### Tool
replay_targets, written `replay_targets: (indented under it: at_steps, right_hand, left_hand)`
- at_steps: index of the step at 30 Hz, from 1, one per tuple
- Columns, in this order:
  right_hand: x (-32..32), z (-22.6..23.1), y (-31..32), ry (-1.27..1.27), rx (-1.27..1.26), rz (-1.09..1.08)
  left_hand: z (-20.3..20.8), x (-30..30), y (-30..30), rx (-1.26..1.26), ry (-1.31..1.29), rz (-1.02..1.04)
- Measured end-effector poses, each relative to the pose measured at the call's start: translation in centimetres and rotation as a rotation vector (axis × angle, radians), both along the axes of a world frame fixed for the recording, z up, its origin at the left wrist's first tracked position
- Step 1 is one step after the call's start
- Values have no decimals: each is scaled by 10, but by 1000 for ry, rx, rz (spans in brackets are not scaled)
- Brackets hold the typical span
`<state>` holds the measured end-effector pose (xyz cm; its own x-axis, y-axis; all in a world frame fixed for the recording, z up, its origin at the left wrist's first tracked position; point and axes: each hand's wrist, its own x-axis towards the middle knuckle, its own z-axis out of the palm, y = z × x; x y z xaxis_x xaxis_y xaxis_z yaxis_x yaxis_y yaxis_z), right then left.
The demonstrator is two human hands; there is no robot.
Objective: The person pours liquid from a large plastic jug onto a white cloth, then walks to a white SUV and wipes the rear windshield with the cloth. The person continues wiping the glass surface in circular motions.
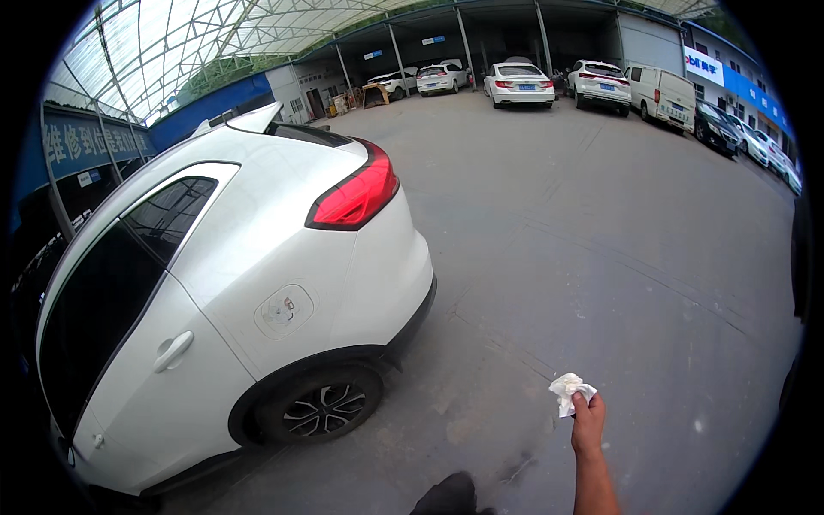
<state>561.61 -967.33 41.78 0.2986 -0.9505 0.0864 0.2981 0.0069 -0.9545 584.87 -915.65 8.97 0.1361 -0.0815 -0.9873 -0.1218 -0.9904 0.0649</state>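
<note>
My right hand reaches in from the lower edge, its fingers pinched on a crumpled white tissue. The tissue sticks out beyond the fingertips, over the grey floor. My left hand is out of the picture. To the left stands a white car, its rear side turned toward me. It has a red tail light, a closed fuel flap with a sticker on it, and a black wheel. A gap of floor lies between the car and my right hand.
The grey concrete floor spreads between the car and the far bays. A white sedan, a white SUV, a pale van and several other cars are parked there. Part of my dark shoe or trouser leg shows at the bottom.
</note>
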Motion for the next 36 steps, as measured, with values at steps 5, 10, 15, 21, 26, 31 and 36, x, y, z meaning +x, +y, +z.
replay_targets:
  at_steps: [5,10,15,21,26,31,36]
  right_hand:
    - [141,7,-171,-75,41,263]
    - [277,14,-317,-73,142,365]
    - [386,57,-537,11,-30,283]
    - [502,27,-701,-94,-65,283]
    - [660,51,-817,-102,-85,352]
    - [878,112,-883,-155,-69,651]
    - [1071,136,-875,-216,27,911]
  left_hand:
    - [12,36,-59,335,-32,425]
    - [-31,167,-318,-50,-126,370]
    - [166,364,-700,-1037,-653,322]
    - [267,481,-869,-1208,-598,353]
    - [191,532,-933,-1092,-476,635]
    - [251,618,-1011,-999,-774,609]
    - [285,754,-1062,-1024,-1037,969]
